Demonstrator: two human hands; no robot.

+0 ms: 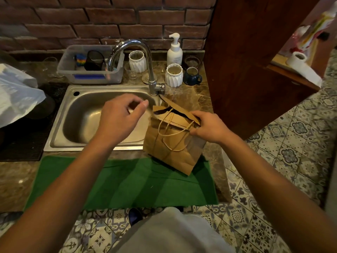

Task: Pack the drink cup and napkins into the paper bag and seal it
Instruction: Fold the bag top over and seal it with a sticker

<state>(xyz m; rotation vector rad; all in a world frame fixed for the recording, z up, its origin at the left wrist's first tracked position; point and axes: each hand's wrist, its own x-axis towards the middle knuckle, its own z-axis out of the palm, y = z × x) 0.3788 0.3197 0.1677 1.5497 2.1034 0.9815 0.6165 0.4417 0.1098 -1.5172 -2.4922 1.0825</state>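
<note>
Two hands are working at the counter, and we judge the task to be near its end. The steel sink (82,114) is the largest thing in front of us, with the green mat (127,183) spread on the marble counter just before it. The brown paper bag (173,148) stands between the sink's right rim and the counter edge, its base partly on the mat, its twine handles hanging down the front.

Our right hand (209,127) pinches the folded top flap of the bag at its right end. Our left hand (121,117) hovers over the basin beside the bag, fingers loosely curled, thumb and forefinger close together; we cannot tell if it holds anything.

We see no drink cup or napkins outside the bag, so we take them as already packed, though the inside is hidden. The mouth still gapes at the left, so pressing the fold flat and sealing remain.

The chrome faucet (144,57) rises just behind the bag and could catch the raised flap. Two white ribbed cups (174,75) and a soap pump bottle (174,51) stand farther back, well clear.
</note>
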